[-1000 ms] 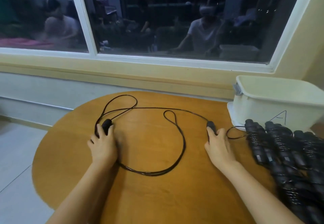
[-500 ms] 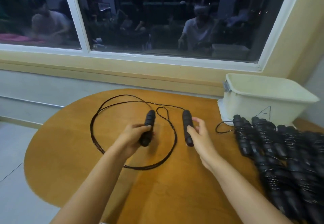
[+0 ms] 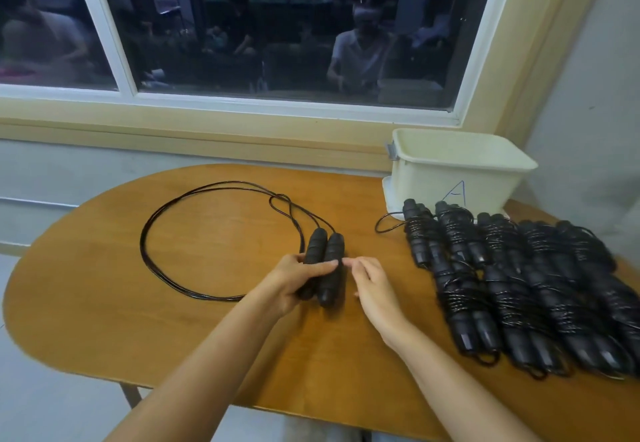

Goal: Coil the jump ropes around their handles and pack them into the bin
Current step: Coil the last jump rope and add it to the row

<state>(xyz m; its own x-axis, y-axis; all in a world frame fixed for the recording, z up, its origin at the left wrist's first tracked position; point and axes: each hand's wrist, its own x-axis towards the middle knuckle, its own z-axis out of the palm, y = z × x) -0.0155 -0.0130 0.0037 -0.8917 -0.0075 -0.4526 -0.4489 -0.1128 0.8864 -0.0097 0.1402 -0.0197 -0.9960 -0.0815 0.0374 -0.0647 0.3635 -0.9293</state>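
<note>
Since the preceding frame, the two handles (image 3: 334, 251) had been brought together: they lay side by side, touching, both gripped by the left hand (image 3: 298, 280), its thumb crossing over them. Previously each hand had held one handle, apart. The right hand (image 3: 372, 285) had let go and sat just right of the pair, fingers loosely curled and holding nothing; whether its fingertips touched the handle could not be told. The rope (image 3: 180, 233) ran from the handles' far ends into a loose loop on the counter (image 3: 104, 303) to the left. Coiled jump ropes (image 3: 519, 285) lay piled on the right, with the bin (image 3: 457, 168) just beyond them, below the window (image 3: 277, 26).
</note>
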